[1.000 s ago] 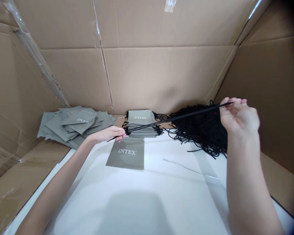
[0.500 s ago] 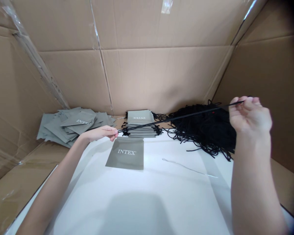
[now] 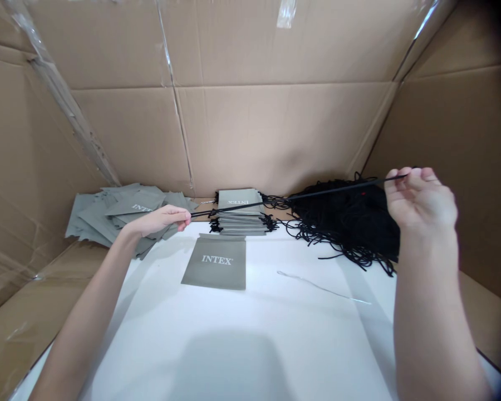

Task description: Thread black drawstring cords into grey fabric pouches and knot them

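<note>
A black cord (image 3: 317, 194) is stretched taut and slanting between my two hands, above the table. My left hand (image 3: 161, 219) pinches its lower end on the left. Higher up on the right, my right hand (image 3: 421, 197) is closed around the other end. Below the cord lies a flat grey INTEX pouch (image 3: 215, 267), touched by neither hand. To its right a thin wire threader (image 3: 323, 287) with a looped end rests on the white tabletop (image 3: 250, 317).
Loose grey pouches (image 3: 121, 214) form a heap at the back left. A neat stack of corded pouches (image 3: 240, 209) stands at the back middle, with a pile of black cords (image 3: 346, 223) to its right. Cardboard walls (image 3: 275, 128) enclose the table.
My left hand has moved a little left and up with its end of the cord. My right hand has shifted slightly left. The cord now slants less; pouch and wire stay in place.
</note>
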`<state>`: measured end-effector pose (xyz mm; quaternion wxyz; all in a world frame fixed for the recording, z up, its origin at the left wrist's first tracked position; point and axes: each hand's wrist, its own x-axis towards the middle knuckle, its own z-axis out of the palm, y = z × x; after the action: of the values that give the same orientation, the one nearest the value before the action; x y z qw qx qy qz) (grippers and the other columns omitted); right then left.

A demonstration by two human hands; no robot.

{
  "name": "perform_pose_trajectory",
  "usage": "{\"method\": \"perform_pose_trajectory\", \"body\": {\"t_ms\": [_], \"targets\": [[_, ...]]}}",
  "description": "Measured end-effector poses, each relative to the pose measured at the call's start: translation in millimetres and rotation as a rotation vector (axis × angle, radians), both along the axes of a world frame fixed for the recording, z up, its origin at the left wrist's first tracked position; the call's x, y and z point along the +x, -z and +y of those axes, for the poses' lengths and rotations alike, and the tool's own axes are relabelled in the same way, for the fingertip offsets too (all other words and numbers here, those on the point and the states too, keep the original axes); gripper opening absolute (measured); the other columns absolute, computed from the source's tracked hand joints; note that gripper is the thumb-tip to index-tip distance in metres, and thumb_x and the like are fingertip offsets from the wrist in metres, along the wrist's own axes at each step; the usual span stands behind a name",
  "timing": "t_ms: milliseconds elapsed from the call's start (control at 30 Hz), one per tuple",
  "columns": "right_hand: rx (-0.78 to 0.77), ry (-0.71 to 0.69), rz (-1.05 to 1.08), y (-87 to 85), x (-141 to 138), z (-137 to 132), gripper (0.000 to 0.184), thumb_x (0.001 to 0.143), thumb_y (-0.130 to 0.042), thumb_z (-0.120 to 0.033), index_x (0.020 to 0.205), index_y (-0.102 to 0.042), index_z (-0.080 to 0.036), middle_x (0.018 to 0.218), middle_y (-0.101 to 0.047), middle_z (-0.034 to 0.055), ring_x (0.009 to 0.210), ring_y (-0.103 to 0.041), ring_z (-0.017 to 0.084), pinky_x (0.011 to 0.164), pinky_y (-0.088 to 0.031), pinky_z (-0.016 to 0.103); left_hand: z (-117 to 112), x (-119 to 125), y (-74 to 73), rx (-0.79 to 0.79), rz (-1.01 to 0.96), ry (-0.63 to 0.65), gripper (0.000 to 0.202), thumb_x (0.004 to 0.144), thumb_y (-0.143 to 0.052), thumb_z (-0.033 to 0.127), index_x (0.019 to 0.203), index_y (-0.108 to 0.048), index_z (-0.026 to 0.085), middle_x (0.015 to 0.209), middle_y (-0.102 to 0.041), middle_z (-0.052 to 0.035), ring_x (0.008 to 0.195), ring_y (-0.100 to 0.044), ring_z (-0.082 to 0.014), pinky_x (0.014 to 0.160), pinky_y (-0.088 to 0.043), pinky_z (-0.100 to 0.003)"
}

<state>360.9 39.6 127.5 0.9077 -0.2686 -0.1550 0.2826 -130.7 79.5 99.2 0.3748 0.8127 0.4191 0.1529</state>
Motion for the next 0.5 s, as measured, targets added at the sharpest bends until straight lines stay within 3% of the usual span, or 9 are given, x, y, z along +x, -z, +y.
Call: {"method": "perform_pose_trajectory", "body": {"t_ms": [500], "targets": [[-0.025, -0.062, -0.13, 5.9, -12, 4, 0.043, 0.089, -0.035, 0.016, 0.068, -0.053, -0.018, 0.063, -0.054, -0.0031, 0.061, -0.061, 0.007, 0.077, -0.058, 0.023, -10, -25, -18.5, 0.085, 0.071, -0.153, 0.038, 0.094, -0.043, 0.047, 0.069, -0.05, 0.018, 0.072, -0.054, -0.0012, 0.07, -0.044, -0.0157, 0.068, -0.037, -0.023]]}}
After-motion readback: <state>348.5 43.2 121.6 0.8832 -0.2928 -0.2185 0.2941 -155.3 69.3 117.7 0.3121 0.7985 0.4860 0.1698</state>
